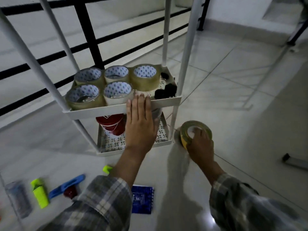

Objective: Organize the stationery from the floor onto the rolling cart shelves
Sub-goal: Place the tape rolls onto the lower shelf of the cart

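Note:
A white rolling cart (100, 109) stands on the tiled floor. Its middle shelf holds several rolls of clear packing tape (83, 95) and black binder clips (165, 92). My left hand (140, 124) lies flat and open over the front rim of that shelf. My right hand (200, 144) grips a yellow tape roll (191, 128) on the floor beside the cart's right leg. The bottom shelf (113, 144) holds a red-and-white container (110, 125), partly hidden by my left hand.
On the floor near me lie a yellow highlighter (40, 192), a second yellow one (107, 169), a blue cutter (66, 185), a dark red item (70, 191), a clear box (19, 197) and a blue notebook (142, 199). A black railing (90, 30) runs behind the cart.

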